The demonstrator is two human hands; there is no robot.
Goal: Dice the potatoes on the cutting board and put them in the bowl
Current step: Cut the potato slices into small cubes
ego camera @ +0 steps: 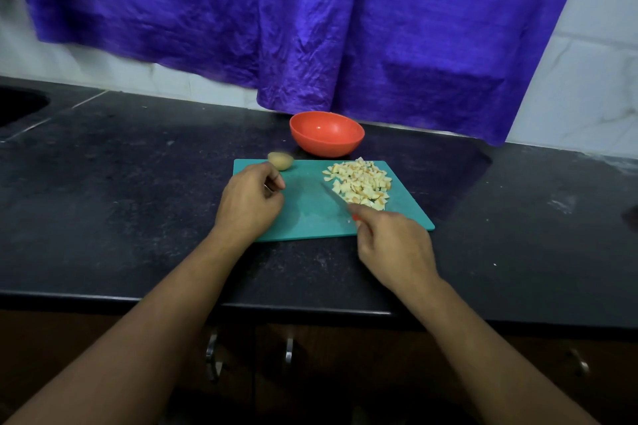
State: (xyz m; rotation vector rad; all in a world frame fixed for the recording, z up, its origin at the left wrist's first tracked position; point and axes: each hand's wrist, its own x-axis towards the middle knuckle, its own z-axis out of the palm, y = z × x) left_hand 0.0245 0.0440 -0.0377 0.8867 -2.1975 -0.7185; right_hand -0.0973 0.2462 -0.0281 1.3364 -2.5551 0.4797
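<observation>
- The cutting board [303, 207] is a flat teal rectangle, smooth and plastic-looking, lying on a black speckled stone counter [138, 200] near its front edge.
- The diced potatoes [360, 186] sit in a loose heap on the right back part of the board: small pale cubes and wedges, some with tan skin on one face.
- One whole potato [280, 161], oval and brown-skinned, lies at the board's back left edge, a little blurred.
- The bowl [326, 145], round, glossy and orange-red, stands on the counter just behind the board.
- The right hand [397, 245] grips the red handle of a knife [336, 198], forefinger stretched along the top; the thin blade lies low against the left side of the heap.
- The left hand [250, 198] rests over the board's left end, near the whole potato, fingers curled in and thumb by the forefinger; whether it pinches anything cannot be told.
- A crinkled purple cloth [276, 10] hangs over the pale tiled wall [593, 62] behind.
</observation>
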